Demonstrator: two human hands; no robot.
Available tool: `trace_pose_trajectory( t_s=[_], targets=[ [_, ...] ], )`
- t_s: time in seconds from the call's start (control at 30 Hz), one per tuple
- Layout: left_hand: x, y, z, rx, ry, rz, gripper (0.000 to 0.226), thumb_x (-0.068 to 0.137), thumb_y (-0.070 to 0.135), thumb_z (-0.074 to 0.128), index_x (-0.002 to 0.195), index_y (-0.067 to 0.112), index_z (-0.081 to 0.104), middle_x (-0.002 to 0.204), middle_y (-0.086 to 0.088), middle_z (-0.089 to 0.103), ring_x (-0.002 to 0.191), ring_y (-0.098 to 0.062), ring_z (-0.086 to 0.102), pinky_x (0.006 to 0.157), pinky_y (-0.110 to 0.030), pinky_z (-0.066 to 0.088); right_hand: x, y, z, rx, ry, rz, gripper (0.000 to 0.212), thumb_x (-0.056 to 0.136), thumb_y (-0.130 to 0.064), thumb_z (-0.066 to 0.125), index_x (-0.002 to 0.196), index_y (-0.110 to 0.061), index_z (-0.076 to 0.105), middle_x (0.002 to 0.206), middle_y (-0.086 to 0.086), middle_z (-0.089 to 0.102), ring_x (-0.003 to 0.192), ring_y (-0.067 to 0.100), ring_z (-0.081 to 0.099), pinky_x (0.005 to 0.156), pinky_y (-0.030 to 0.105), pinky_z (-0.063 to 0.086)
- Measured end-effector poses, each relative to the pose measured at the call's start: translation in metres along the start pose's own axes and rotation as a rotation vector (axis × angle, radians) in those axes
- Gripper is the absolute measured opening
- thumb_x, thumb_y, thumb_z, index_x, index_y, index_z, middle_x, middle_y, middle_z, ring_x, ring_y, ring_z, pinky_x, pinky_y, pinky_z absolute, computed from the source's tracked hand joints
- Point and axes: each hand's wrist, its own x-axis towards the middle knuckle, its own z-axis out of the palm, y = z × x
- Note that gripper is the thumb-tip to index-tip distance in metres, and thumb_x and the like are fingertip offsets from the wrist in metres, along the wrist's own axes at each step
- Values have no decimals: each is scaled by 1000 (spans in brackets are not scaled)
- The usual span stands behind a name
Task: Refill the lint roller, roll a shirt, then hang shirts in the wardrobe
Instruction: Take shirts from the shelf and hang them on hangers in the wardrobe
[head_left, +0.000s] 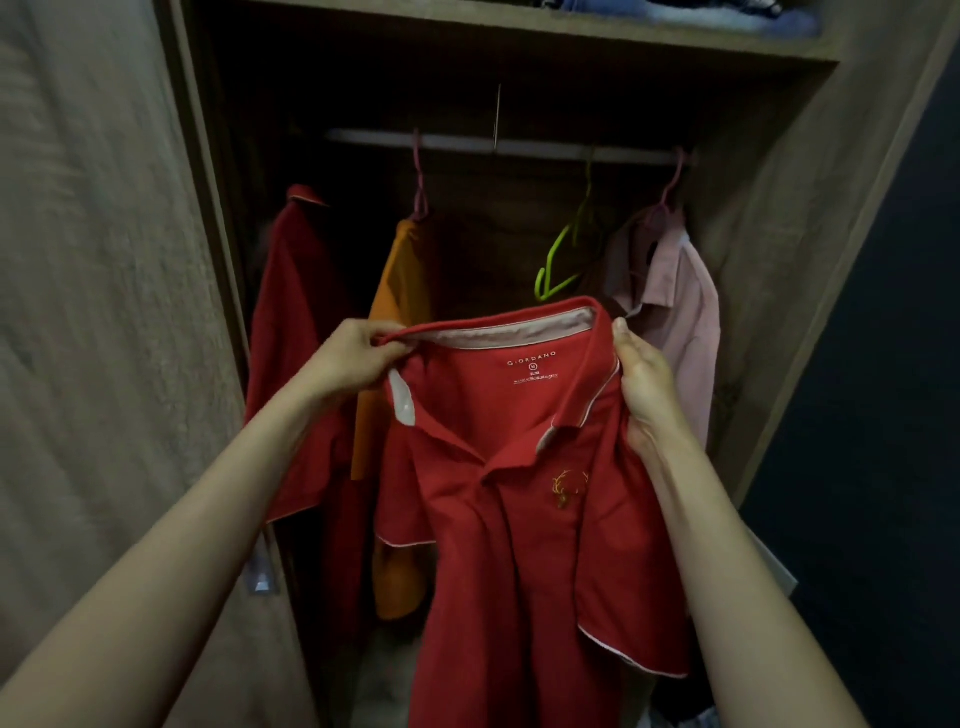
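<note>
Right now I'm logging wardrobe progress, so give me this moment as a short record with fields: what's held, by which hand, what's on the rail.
held item: red polo shirt, not on a hanger
left hand: pinches the collar's left end
right hand: grips the collar's right side
rail: dark red shirt, orange shirt, pink shirt
free hanger: green hanger, empty, between orange and pink shirts
top shelf: folded clothes

Red polo shirt (519, 519), matt knitted cloth, wardrobe (769, 208), matt wood-grain board, rail (467, 143), smooth pale metal, green hanger (558, 260), glossy plastic, pink shirt (685, 291), fine woven cloth
</note>
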Motion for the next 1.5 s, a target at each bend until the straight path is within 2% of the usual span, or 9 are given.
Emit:
trace_pose_trajectory(
  t_s=[0.07,0.17,0.3,0.57,0.77,0.93,1.03,1.2,1.5],
  targets=[
    [-2,-6,-5,-261,-214,-107,11,89,22,68,88,25,78,90,-16,69,78,-23,57,69,-29,44,1,0,0,19,11,11,28,100,-27,43,97,-15,68,81,-2,75,79,10,70,81,28,56],
    [-10,-3,-12,-319,-348,-75,37,74,41,70,103,19,75,99,-5,76,87,-11,69,75,-17,52,5,2,-4,40,9,32,28,99,-28,45,98,-13,68,83,-1,75,80,11,71,81,28,57],
    [-6,9,-3,-514,-90,-79,25,84,36,66,82,12,76,66,2,73,56,-4,65,57,-18,52,11,7,-2,10,-34,65,26,99,-27,46,96,-16,69,83,-4,75,80,8,70,80,23,56],
    [15,42,14,-671,137,-128,30,88,38,68,76,11,70,67,-2,70,58,-9,64,59,-20,51,58,19,6,-206,-112,98,56,102,-43,23,124,-7,58,106,-1,65,87,8,60,67,21,46],
    [25,46,16,-665,161,-135,24,88,38,69,80,16,73,67,3,71,62,-7,65,73,-24,52,130,5,38,-50,51,27,53,102,-40,29,140,-4,40,142,12,46,130,23,45,100,33,39],
    [27,40,1,-662,186,-135,26,89,37,67,75,15,72,64,1,72,61,-8,67,65,-20,55,180,2,63,-13,133,157,45,100,-42,37,116,-4,56,80,8,58,63,13,58,57,24,42],
    [27,34,-11,-668,203,-139,29,88,37,69,81,9,75,76,-8,74,70,-15,69,71,-24,56,192,0,74,192,53,264,50,101,-42,31,139,-11,33,111,23,64,100,32,65,81,35,47],
    [22,31,-18,-696,201,-144,26,89,35,67,77,12,73,70,-4,74,63,-10,70,60,-17,55,202,-3,82,194,114,213,32,102,-36,37,84,-11,46,56,-1,43,30,4,34,33,17,26],
    [24,39,-3,-688,196,-100,28,89,37,66,95,11,75,87,-5,75,81,-13,69,82,-24,54,166,-24,50,111,-81,143,38,103,-34,29,120,-9,52,40,-12,33,30,0,22,30,16,17]
  ],
)
